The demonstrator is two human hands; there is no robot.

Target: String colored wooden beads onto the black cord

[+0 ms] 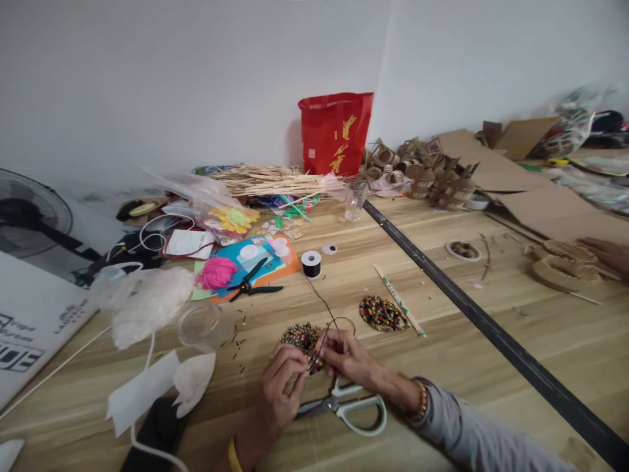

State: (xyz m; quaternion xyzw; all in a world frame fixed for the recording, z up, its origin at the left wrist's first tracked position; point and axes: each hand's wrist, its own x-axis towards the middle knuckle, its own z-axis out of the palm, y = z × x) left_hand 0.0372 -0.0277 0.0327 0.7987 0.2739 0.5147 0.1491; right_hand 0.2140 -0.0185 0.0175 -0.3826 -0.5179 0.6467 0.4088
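Well off to the left of your hands, a clear plastic cup (199,324) lies on the bench (491,393), with black-handled pliers (253,283) further away from you. Your left hand (281,388) is curled closed, its fingertips pinching the black thread (322,303). Whether a bead sits between them is too small to tell. Just past those fingertips, almost touching them, is the nearer bead pile (301,335). It lies closer to your left hand than to your right.

The thread runs as a long line away from you, up to the spool (311,263) standing straight beyond both hands. It also makes a small loop above your right hand (346,357), which is closed too, pinching the same thread right where the left meets it. White-handled scissors (346,410) lie under your right wrist, blades pointing left. The second bead pile (382,313) sits beyond and to the right, nearer your right hand. Far to the right, another person's hand (609,254) rests on cardboard.
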